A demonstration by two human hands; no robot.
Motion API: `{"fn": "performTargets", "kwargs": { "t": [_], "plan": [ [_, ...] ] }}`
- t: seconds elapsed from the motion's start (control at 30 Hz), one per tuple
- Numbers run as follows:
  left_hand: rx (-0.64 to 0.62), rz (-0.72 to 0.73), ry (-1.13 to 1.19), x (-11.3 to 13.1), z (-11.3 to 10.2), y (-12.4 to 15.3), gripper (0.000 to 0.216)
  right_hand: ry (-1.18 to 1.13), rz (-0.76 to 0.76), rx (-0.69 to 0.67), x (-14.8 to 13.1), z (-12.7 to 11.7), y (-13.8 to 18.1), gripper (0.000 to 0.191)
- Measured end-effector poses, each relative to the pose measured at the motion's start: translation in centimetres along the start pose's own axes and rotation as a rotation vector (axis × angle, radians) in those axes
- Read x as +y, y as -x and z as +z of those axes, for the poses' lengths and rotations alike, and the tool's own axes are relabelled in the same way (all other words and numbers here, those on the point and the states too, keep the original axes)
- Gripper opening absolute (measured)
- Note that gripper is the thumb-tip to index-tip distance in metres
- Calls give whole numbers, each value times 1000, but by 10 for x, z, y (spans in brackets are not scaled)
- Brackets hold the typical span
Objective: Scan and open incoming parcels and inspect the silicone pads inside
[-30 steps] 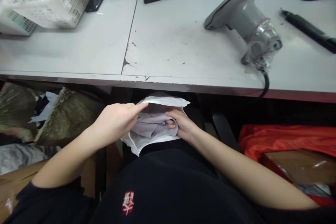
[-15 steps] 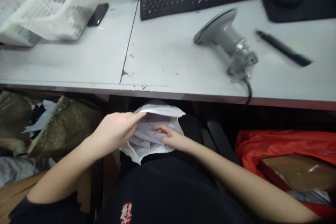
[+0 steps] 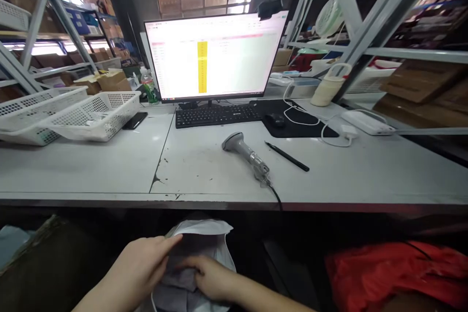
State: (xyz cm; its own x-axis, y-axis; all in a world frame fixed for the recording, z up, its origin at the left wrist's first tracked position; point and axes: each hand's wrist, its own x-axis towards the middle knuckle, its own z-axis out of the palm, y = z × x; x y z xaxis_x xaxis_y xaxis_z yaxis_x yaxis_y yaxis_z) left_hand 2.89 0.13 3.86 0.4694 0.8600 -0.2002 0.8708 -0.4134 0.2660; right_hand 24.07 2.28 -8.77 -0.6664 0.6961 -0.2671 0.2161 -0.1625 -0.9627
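Note:
In my lap, below the desk's front edge, a white bag (image 3: 204,227) gapes open with greyish folded material (image 3: 179,280) inside; whether it is cloth or paper I cannot tell. My left hand (image 3: 141,261) grips the bag's left rim, its index finger lying along the upper edge. Through the mouth reaches my right hand (image 3: 212,275), its fingers bent against the grey material. The fingertips are partly hidden there.
On the desk (image 3: 204,180) lie a grey barcode scanner (image 3: 244,153) with its cable over the edge, and a black pen (image 3: 287,156). Behind are a keyboard (image 3: 219,115), monitor (image 3: 219,58) and mouse (image 3: 275,120). White baskets (image 3: 98,117) stand left; red material (image 3: 398,273) lies below right.
The view has tilted up, bringing the monitor and shelves into sight. My left hand keeps its hold on the bag; the right hand stays inside, its fingers slightly shifted.

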Motion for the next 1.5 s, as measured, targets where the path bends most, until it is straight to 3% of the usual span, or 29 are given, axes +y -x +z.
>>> {"fn": "performTargets", "kwargs": {
  "t": [0.1,0.27,0.33,0.47,0.6,0.83,1.07,1.5],
  "plan": [
    [0,-26,18,-1,1,1,54,-213,-1,-47,1,4,-6,69],
    [17,-29,42,-3,2,4,54,-436,307,85,-2,8,-6,67],
    [42,-10,48,-5,4,4,53,-480,365,79,-5,7,-5,67],
    [102,20,42,-11,7,0,52,-657,307,-36,-12,0,-4,82],
    [86,37,5,-6,-3,4,49,-764,264,-106,-17,-6,2,92],
    [-12,-44,-19,4,-21,2,47,-901,311,-109,-12,-13,11,95],
    [-3,-23,-20,1,-21,1,47,-835,317,-146,-9,-18,18,98],
    [1,-23,-38,2,-18,3,47,-918,358,-114,-7,-17,20,87]
  ]
}}
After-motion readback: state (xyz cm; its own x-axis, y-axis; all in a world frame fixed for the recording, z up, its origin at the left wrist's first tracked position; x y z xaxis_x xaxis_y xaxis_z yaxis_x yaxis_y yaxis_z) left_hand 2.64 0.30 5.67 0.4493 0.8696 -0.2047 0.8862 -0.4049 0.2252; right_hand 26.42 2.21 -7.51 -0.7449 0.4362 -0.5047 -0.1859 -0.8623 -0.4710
